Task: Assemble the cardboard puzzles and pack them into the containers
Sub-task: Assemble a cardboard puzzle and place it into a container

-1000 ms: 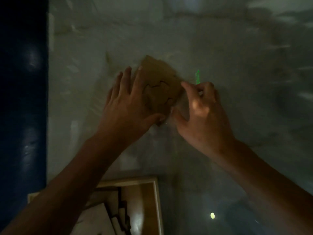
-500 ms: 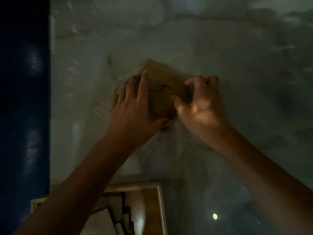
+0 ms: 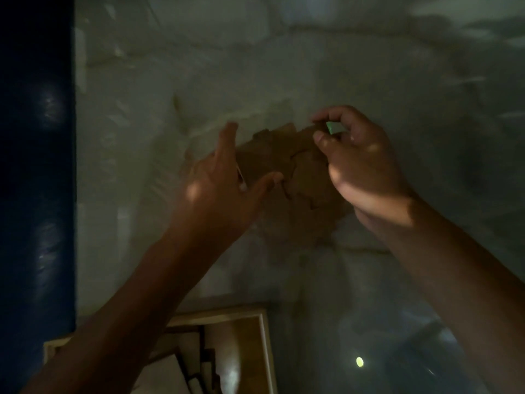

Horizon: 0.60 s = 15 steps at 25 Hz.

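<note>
The brown cardboard puzzle (image 3: 287, 155), several interlocked pieces with jagged seams, is up off the pale table (image 3: 142, 137) between my hands. My left hand (image 3: 218, 191) grips its left side, thumb on the front face and fingers spread along the edge. My right hand (image 3: 360, 163) pinches the upper right corner between thumb and forefinger and hides the puzzle's right edge. The light is dim and the puzzle is blurred.
A wooden container (image 3: 265, 339) with light flat pieces inside stands at the near edge under my left forearm. A dark blue surface (image 3: 34, 194) borders the table on the left. A small green mark (image 3: 330, 127) shows behind my right fingers.
My left hand was pressed flat on the puzzle; now its fingers are raised and spread. The puzzle has come up off the table and looks larger. My right hand shifted to its upper right corner.
</note>
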{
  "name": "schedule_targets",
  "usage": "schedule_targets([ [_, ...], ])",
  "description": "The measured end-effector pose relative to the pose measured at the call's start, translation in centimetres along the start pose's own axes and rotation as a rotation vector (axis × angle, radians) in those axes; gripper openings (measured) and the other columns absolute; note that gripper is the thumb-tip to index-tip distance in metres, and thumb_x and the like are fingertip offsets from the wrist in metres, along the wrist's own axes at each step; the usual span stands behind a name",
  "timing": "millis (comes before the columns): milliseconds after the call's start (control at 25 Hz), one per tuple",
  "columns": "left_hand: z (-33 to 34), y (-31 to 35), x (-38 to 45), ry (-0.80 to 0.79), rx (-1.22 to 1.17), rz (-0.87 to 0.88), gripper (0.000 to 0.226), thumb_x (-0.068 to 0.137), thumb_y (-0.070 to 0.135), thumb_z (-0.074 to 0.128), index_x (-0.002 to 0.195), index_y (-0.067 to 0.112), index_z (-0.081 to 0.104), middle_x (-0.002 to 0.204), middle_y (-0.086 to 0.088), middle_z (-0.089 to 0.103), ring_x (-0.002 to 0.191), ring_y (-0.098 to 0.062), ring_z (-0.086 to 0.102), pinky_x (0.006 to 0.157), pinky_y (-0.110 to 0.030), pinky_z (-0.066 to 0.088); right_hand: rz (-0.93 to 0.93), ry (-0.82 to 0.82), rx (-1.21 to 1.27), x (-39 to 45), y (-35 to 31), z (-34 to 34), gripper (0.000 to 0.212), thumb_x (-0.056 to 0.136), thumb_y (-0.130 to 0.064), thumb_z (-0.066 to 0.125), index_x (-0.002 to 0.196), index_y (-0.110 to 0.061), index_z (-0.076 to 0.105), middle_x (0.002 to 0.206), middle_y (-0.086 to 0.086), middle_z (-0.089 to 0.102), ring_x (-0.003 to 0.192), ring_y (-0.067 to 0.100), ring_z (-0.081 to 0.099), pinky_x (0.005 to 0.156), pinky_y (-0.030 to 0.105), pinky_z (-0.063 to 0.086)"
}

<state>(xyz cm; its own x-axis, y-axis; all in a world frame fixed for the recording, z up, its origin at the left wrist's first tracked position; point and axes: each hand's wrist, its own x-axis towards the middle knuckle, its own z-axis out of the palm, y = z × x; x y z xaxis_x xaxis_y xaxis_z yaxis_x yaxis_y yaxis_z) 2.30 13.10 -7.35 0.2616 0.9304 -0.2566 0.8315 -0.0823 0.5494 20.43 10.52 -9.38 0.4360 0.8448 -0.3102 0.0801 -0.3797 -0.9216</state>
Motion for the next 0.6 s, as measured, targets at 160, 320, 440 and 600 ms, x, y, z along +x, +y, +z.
schedule_targets([
  [160, -1.8, -0.1, 1.0, -0.068, -0.17, -0.184, 0.076, 0.073, 0.066, 0.072, 0.137, 0.033, 0.049, 0.111, 0.004, 0.067, 0.094, -0.014, 0.067, 0.077, -0.032, 0.053, 0.014, -0.121, -0.101, -0.2, -0.3, -0.4, 0.026, 0.09, -0.006, 0.063, 0.098, -0.03, 0.067, 0.062, 0.001, 0.062, 0.052, 0.012, 0.051, 0.048, 0.021, 0.036],
  [320, -1.9, 1.1, 1.3, -0.268, -0.515, -0.28, 0.029, 0.085, 0.042, 0.073, 0.107, 0.023, 0.074, 0.095, -0.006, 0.077, 0.08, -0.019, 0.072, 0.074, -0.039, 0.055, 0.116, -0.256, -0.186, -0.4, -0.7, -0.7, 0.012, 0.084, -0.017, 0.075, 0.085, -0.028, 0.069, 0.078, 0.003, 0.077, 0.069, 0.012, 0.071, 0.067, 0.028, 0.054],
  [440, -1.0, 2.0, 0.8, -0.309, -0.625, -0.321, 0.026, 0.092, 0.035, 0.065, 0.098, 0.012, 0.077, 0.098, -0.019, 0.076, 0.096, -0.038, 0.071, 0.089, -0.053, 0.054, 0.118, -0.301, -0.167, -0.5, -0.8, -0.9, 0.01, 0.08, -0.019, 0.076, 0.082, -0.028, 0.073, 0.079, 0.008, 0.077, 0.074, 0.02, 0.074, 0.073, 0.039, 0.056],
  [600, -0.2, 2.0, 0.3, -0.375, -0.766, -0.402, 0.031, 0.096, 0.028, 0.061, 0.09, 0.004, 0.078, 0.09, -0.023, 0.076, 0.081, -0.035, 0.074, 0.078, -0.045, 0.057, 0.079, -0.317, -0.163, -0.4, -0.7, -1.3, 0.011, 0.077, -0.024, 0.076, 0.084, -0.032, 0.075, 0.075, 0.003, 0.076, 0.061, 0.008, 0.067, 0.057, 0.021, 0.048],
])
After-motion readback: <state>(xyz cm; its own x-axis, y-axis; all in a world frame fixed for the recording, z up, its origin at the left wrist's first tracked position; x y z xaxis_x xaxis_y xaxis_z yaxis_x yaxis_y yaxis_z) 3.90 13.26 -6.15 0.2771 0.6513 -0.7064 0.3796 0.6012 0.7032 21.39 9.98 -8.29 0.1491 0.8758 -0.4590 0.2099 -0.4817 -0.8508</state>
